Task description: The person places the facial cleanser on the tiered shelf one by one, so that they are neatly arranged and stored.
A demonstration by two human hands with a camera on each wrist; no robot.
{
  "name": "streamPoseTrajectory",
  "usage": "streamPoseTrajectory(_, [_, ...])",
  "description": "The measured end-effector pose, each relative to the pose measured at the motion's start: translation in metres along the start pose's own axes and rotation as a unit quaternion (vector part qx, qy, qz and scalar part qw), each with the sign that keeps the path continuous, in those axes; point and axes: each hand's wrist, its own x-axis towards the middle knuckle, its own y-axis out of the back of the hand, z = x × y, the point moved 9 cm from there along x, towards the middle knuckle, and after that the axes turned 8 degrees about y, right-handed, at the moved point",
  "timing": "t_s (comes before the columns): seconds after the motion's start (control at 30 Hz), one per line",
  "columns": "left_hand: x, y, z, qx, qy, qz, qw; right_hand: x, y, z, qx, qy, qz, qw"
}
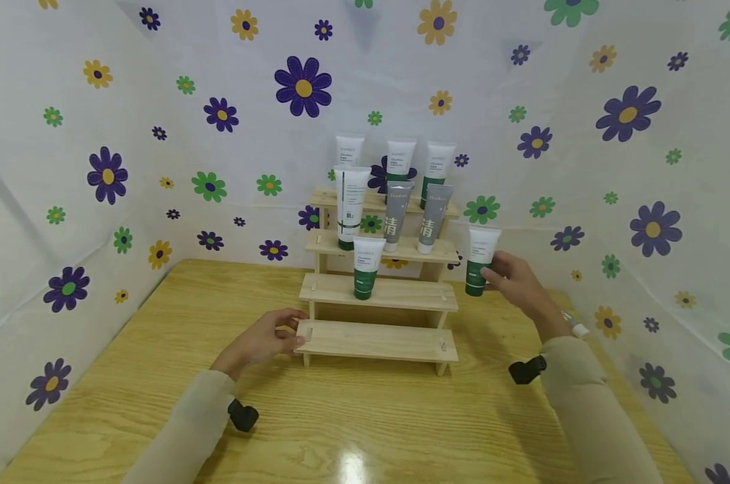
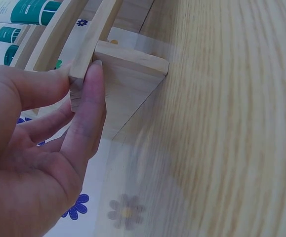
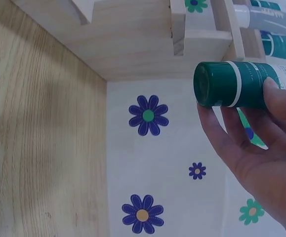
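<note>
A stepped wooden display rack point(image 1: 377, 339) with four shelves stands on the table. My left hand point(image 1: 272, 336) pinches the left end of its lowest shelf between thumb and fingers, as the left wrist view shows up close at the shelf end point(image 2: 78, 74). In my right hand point(image 1: 516, 279) is a white and green squeeze tube point(image 1: 478, 259), held upright in the air just right of the rack. The right wrist view shows thumb and fingers around its green part point(image 3: 251, 84). One similar tube point(image 1: 367, 269) stands on the second shelf from the bottom.
The third shelf carries a tall white tube point(image 1: 351, 202) and two grey tubes point(image 1: 398, 215). Three white and green tubes point(image 1: 400, 158) line the top shelf. Another tube point(image 1: 575, 324) lies on the table point(image 1: 341, 417) behind my right wrist. A flowered cloth point(image 1: 220, 168) encloses the back and sides.
</note>
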Motion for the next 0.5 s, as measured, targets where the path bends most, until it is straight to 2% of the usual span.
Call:
streamPoseTrajectory(0.27, [0.001, 0.000, -0.001, 0.000, 0.000, -0.001, 1.0000, 0.005, -0.011, -0.014, 0.019, 0.029, -0.003, 0.9994])
streamPoseTrajectory(0.5, [0.003, 0.001, -0.006, -0.005, 0.013, 0.006, 0.9999, 0.011, -0.023, -0.023, 0.021, 0.033, -0.002, 0.9992])
